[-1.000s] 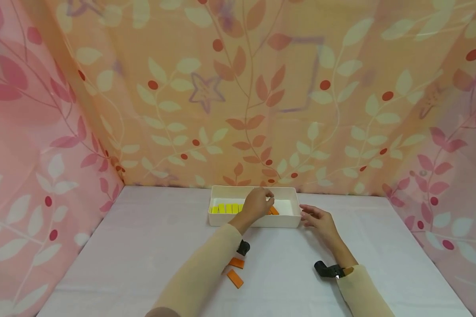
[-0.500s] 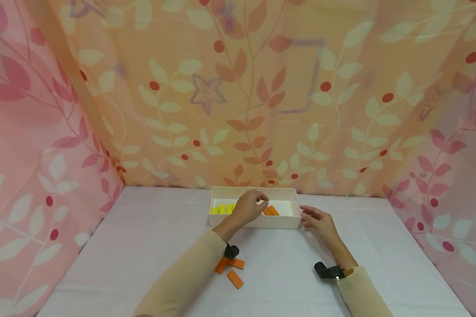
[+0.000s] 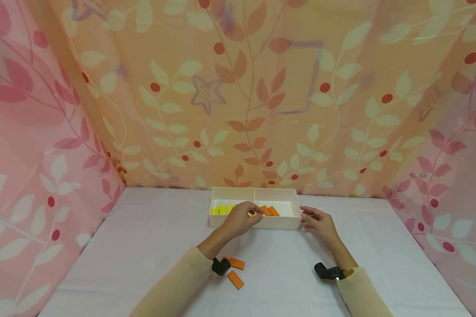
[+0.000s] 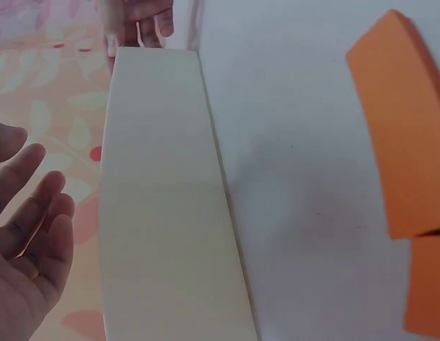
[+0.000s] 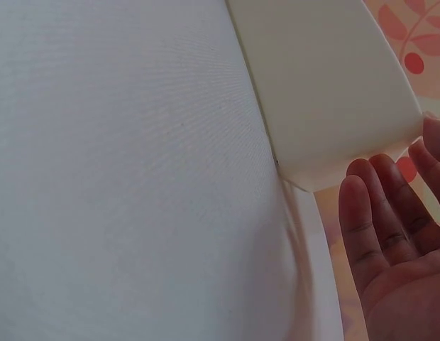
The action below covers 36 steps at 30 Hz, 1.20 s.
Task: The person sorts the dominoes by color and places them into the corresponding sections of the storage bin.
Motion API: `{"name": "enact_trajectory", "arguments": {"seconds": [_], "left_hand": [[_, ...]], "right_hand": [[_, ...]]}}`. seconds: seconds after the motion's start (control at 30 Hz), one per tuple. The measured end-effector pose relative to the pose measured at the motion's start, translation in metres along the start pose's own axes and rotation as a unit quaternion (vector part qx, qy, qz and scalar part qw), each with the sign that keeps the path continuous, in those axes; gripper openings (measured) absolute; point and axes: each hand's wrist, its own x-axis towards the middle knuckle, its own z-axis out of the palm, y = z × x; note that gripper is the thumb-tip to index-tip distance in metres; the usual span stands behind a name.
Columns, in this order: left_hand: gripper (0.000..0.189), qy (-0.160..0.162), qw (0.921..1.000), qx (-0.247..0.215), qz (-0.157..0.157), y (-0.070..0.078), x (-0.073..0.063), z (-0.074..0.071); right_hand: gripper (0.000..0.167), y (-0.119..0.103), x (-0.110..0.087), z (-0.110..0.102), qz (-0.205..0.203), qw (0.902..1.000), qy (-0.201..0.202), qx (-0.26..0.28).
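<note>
Our left hand (image 3: 238, 220) has drawn leftward over the white box (image 3: 279, 223), fingers loosely spread; our right hand (image 3: 320, 223), relaxed, touches its end.

- Extends three nearly straight fingers (image 5: 358, 213) from the right grip (image 5: 401, 277), with the palm in view and the thumb partly cut off.
- Reaches to the end wall of a cream box (image 5: 333, 78), above and left of the grip; hard to tell touching from just beside.
- Shows a white bench (image 5: 135, 177) spread wide to the left of the grip.
- Shows leaf-patterned fabric (image 5: 392, 21) with red dots above and behind the grip.
</note>
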Motion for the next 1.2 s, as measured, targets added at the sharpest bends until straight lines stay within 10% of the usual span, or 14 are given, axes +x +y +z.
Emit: {"name": "enact_trajectory", "arguments": {"seconds": [1.2], "left_hand": [[0.029, -0.147, 0.9838, -0.002, -0.102, -0.035, -0.069, -0.015]], "right_hand": [[0.051, -0.006, -0.004, 0.000, 0.006, 0.9999, 0.000, 0.011]]}}
